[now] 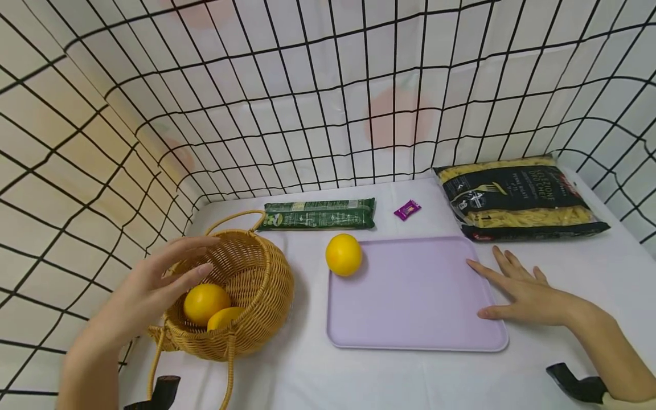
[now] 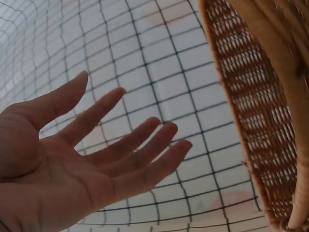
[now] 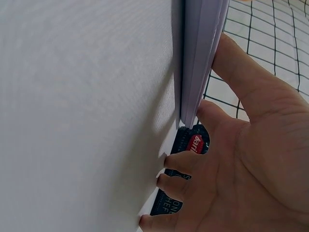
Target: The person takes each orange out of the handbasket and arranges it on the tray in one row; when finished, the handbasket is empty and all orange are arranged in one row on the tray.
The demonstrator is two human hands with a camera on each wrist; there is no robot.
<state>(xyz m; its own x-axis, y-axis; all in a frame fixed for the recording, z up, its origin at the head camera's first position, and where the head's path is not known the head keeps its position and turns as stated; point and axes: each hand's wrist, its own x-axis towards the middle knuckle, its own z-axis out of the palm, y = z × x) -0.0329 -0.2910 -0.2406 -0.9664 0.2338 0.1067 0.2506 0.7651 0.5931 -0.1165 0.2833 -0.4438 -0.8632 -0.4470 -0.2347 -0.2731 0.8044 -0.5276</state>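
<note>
My left hand hovers over the left rim of a round wicker basket, its fingers extended and holding nothing. Inside the basket lie an orange and a second yellow-orange fruit, partly hidden by the rim. In the left wrist view the palm and spread fingers show, with the basket at the right. My right hand touches the right edge of a lilac tray with thumb and index finger; the other fingers stretch towards the pasta bag. Another orange sits at the tray's back left corner.
Behind the tray lie a green packet and a small purple wrapped candy. A bag of penne pasta lies at the back right. Black wire grid panels stand along the back and sides of the white-covered table.
</note>
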